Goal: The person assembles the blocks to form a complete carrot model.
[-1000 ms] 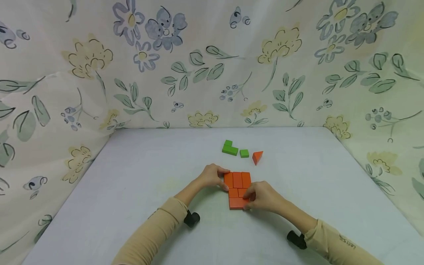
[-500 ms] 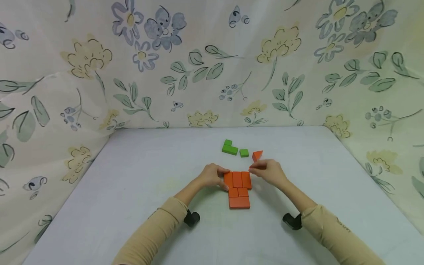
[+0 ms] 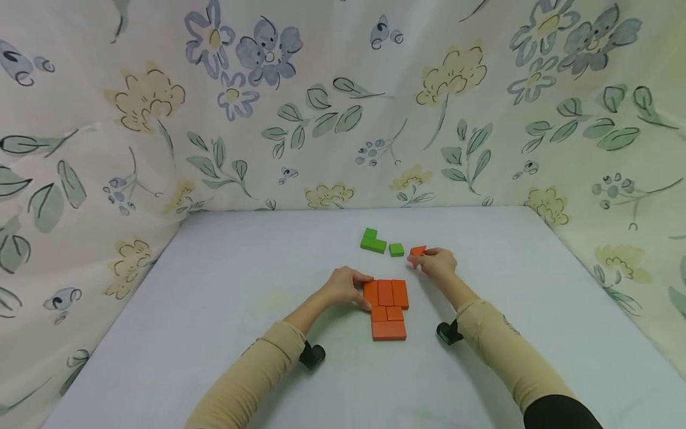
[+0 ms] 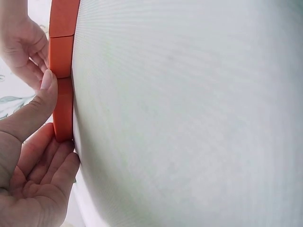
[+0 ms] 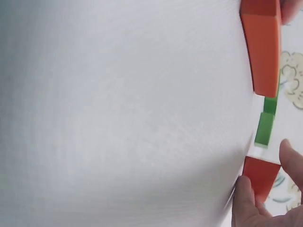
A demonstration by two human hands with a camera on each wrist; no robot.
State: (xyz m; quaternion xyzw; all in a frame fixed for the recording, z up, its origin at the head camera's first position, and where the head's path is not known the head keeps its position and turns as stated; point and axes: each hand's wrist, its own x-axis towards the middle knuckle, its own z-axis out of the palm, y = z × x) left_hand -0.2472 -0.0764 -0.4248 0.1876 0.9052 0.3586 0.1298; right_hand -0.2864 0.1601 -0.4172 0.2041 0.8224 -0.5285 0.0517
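- Since the earlier frame the right hand [image 3: 436, 262] has left the orange block group [image 3: 388, 308] and gone out to about 1 o'clock.
- Right fingers are now closed in a pinch on the orange triangular block [image 3: 417, 251], which sits just right of the green cube [image 3: 396, 249].
- The left hand [image 3: 345, 286] is farther from the triangle; its curled fingers grip the group's 9 o'clock edge.
- The green L-block [image 3: 372, 241] lies untouched.
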